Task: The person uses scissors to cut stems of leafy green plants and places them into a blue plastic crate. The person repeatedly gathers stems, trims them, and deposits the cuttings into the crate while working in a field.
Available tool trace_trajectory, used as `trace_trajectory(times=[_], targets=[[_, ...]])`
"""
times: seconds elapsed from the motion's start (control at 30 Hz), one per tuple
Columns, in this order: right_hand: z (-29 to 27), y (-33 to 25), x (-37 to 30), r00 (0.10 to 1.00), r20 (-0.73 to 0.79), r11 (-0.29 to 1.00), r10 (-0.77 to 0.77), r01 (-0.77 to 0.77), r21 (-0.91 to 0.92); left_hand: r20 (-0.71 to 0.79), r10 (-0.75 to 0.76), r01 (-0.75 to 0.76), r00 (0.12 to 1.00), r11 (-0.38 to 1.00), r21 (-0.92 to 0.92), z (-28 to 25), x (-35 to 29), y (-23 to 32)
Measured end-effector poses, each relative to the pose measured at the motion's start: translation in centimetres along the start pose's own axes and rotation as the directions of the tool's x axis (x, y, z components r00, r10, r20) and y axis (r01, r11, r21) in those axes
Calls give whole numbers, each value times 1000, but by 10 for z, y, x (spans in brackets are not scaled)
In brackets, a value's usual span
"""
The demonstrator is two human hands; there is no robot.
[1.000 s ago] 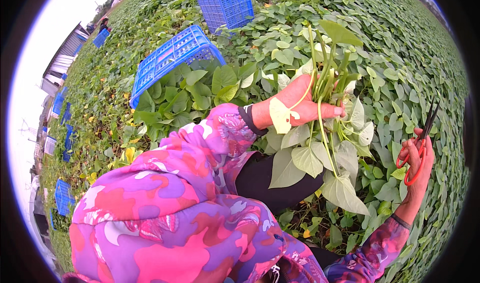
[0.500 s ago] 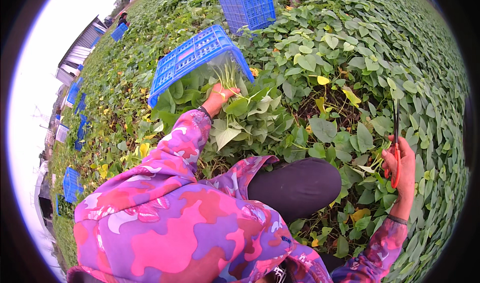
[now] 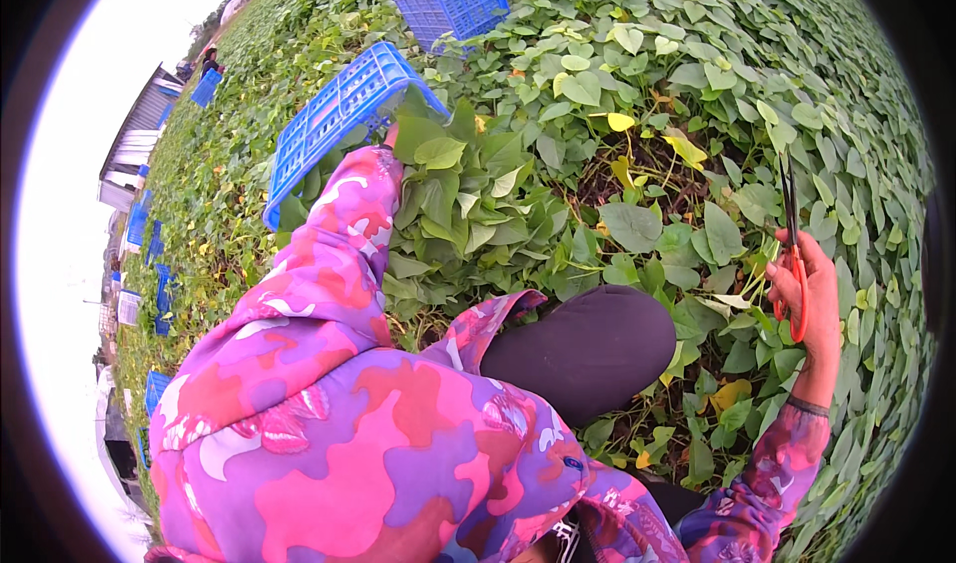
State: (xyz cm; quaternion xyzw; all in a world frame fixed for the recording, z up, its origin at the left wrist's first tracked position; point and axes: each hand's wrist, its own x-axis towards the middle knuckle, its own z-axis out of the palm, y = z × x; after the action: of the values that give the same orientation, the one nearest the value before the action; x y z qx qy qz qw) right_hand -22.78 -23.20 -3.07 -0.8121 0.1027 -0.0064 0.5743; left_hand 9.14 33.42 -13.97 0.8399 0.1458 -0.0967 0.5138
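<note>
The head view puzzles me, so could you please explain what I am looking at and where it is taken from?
There is no machine: a person works bare-handed, filmed by a fisheye camera worn on the head and looking down, so straight edges bend near the rim. The right hand holds scissors with red handles and dark blades. The left hand, mostly hidden, is at the nearer blue crate; what it holds cannot be seen. A heap of green leaves lies beside that crate, among leafy plants covering the ground.
</note>
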Motion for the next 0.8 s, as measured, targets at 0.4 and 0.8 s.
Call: trace_trajectory(times=[0.4, 0.8], targets=[[-23, -7, -28, 1000, -25, 999, 2, -2, -34, 41, -30, 16, 999, 952, 305, 28, 24, 9], [-87, 10, -115, 965, -257, 976, 58, -110, -190, 307, 624, -520, 718, 188, 833, -6, -141, 101]])
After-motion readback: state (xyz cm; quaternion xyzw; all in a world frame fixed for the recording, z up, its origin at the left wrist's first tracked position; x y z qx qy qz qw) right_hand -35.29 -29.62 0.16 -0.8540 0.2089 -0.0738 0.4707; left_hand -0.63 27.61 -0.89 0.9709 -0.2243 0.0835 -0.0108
